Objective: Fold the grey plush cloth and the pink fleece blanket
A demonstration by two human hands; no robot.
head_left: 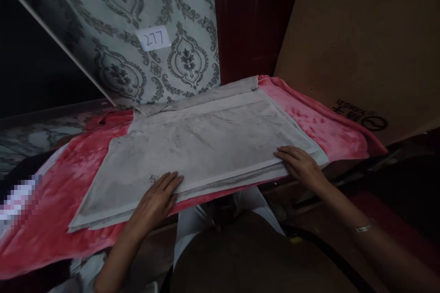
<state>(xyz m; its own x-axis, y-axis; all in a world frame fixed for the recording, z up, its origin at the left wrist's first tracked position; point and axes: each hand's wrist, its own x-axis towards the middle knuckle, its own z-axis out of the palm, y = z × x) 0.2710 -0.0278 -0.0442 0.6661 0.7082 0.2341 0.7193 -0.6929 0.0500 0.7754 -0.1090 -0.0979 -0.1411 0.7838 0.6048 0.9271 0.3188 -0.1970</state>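
Note:
A grey cloth (206, 142), folded in layers with pale edges, lies spread over a red and pink plush blanket (68, 178). On the cloth's near left edge, beside a small dark printed mark, rests my left hand (156, 199), palm down with its fingers stretched out. My right hand (299, 165) lies flat at the near right edge of the same cloth, fingers extended towards the left. Both palms hide the parts of the cloth under them. At the far side the cloth has a rolled or folded-over strip (206, 96).
Behind the cloth stands a patterned wall (192, 23) bearing a paper label (153, 38) marked 277. A dark red glossy panel (250, 18) adjoins it. To the right leans a large cardboard box (357, 46). A dark panel (34, 55) is at the left.

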